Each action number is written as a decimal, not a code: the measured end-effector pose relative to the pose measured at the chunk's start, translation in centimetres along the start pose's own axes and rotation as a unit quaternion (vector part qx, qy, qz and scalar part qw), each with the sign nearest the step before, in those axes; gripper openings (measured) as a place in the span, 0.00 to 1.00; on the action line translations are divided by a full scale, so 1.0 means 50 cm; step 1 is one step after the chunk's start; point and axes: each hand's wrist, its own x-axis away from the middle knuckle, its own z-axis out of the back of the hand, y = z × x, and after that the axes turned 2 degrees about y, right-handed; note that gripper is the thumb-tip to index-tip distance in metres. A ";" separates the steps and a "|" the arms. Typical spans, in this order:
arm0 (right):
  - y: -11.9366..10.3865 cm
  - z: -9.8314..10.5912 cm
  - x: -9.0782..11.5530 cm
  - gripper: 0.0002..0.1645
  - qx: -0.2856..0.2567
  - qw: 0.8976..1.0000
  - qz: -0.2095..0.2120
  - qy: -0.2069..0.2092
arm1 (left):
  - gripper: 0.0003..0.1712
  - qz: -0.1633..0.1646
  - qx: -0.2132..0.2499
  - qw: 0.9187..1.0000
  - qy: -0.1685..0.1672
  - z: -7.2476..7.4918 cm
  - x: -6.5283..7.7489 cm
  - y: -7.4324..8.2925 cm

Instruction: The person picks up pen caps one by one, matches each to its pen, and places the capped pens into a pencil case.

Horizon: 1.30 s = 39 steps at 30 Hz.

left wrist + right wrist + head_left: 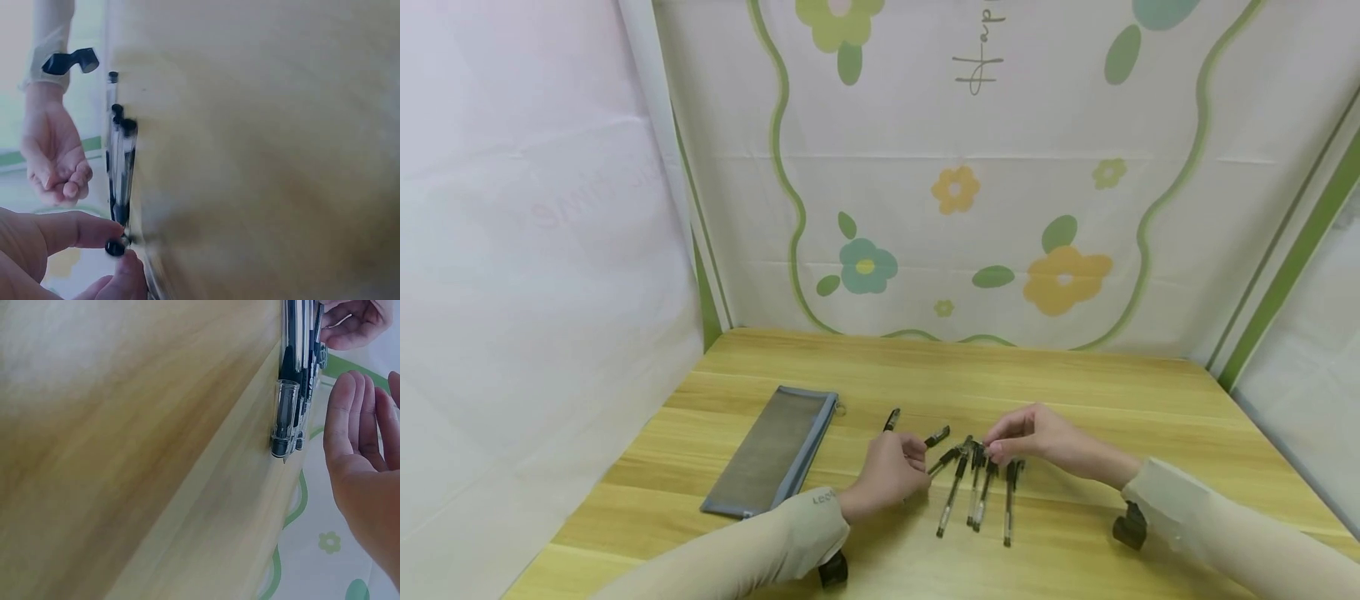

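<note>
Left grip (889,471) pinching a pen (115,247), right grip (1045,437) loose near the pile

Head view: left grip low centre, fingers bent in among the pens (951,497), which lie loosely fanned on the bench (1097,533), right of centre and low. Right grip sits just right of it, thumb and fingertips close together by the top ends; contact can't be told from here. Flat mesh pouch (767,454) lies lower left of centre.

Left wrist view: thumb and finger close on the black end of one pen, lower left of frame, gap only about as wide as the pen. Other pens just above. Right grip, upper left, fingers half curled, nothing seen in it.

Right wrist view: right grip at right edge, fingers fairly straight, apart from the pens at upper right. Clear cap (285,403) faces the camera; left grip in top right corner.

Handling, judged: light, stiff, hard to break; smooth round barrels probably roll and slip. Best hold likely mid-barrel, light pinch, clear of neighbours.
</note>
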 end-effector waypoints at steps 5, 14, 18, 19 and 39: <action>-0.002 0.004 -0.003 0.19 0.006 1.000 0.008 -0.005 | 0.18 0.002 -0.011 1.000 0.006 0.011 0.000 0.003; -0.007 0.010 -0.012 0.19 0.019 1.000 0.024 -0.006 | 0.17 -0.054 -0.097 0.993 -0.047 0.018 -0.003 0.008; -0.009 0.010 -0.015 0.19 0.018 1.000 0.025 -0.006 | 0.13 -0.059 -0.121 0.989 -0.057 0.017 -0.005 0.010; -0.009 0.010 -0.015 0.19 0.018 0.999 0.026 -0.006 | 0.12 -0.058 -0.123 0.989 -0.059 0.017 -0.006 0.010; -0.022 0.061 -0.099 0.13 0.216 0.975 0.059 0.001 | 0.09 0.079 0.059 0.993 -0.069 0.064 0.018 0.021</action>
